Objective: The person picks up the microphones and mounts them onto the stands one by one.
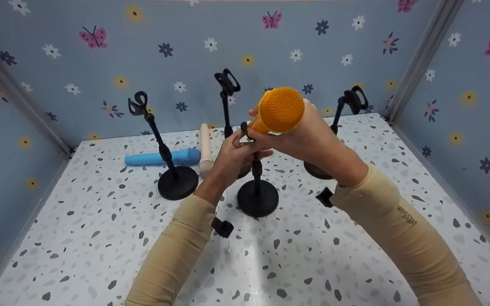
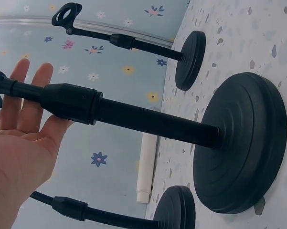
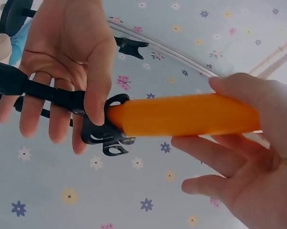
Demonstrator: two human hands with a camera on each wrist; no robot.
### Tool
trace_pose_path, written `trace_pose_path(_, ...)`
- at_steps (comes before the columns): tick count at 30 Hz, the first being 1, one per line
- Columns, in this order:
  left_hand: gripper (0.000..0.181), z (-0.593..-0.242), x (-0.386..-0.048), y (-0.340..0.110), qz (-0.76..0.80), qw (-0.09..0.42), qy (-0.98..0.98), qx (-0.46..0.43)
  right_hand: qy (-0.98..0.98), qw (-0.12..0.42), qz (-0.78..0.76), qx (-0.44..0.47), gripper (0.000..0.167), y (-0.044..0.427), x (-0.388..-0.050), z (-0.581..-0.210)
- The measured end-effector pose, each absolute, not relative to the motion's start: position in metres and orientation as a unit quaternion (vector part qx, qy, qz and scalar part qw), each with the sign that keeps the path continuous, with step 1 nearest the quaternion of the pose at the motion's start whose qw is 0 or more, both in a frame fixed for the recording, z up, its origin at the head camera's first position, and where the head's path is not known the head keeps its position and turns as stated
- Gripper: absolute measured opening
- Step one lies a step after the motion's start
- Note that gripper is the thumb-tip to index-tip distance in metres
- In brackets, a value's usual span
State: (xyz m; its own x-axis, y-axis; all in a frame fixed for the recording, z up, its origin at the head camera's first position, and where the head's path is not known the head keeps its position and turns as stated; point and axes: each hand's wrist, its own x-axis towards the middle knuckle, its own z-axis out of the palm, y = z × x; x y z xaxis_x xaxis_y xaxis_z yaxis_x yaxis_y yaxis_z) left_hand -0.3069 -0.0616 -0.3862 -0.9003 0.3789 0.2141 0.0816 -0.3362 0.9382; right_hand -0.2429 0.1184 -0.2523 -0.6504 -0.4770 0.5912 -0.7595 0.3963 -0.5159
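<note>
An orange microphone (image 1: 282,109) is in my right hand (image 1: 317,138), its mesh head toward the head camera. Thumb and fingers are around its body in the right wrist view. Its narrow end sits at the mouth of a black clip (image 3: 98,131) atop a microphone stand (image 2: 157,124); how deep it goes in, I cannot tell. With its thumb against the clip and its fingers behind the neck, my left hand (image 1: 234,157) holds this stand near the top. The stand's round base (image 1: 257,199) rests on the speckled table.
Three other black stands with clips surround the work: a left stand (image 1: 164,151), a back stand (image 1: 226,106) and a right stand (image 1: 336,114), partly hidden by my arm. A blue microphone (image 1: 149,159) and a cream microphone (image 1: 205,148) lie at the back left. Flowered panels (image 1: 211,25) enclose the table.
</note>
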Motion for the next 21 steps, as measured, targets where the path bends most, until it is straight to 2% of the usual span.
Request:
trace_pose_path(7,0.049,-0.386,-0.308,-0.064,0.803,0.091,0.548,0.214,-0.785,0.169,0.327,0.498,0.021,0.136,-0.25,-0.26)
trace_pose_path(11,0.051,-0.386,-0.308,-0.065,0.789,0.079,0.573,0.208,-0.754,0.201,0.303,0.546,0.029,0.146,-0.248,-0.278)
trace_pose_path(15,0.051,-0.385,-0.307,-0.064,0.781,0.068,0.584,0.21,-0.764,0.26,0.334,0.487,0.028,0.142,-0.241,-0.286)
trace_pose_path(21,0.05,-0.384,-0.303,-0.058,0.798,0.07,0.554,0.226,-0.768,0.28,0.457,0.35,0.023,0.126,-0.242,-0.275)
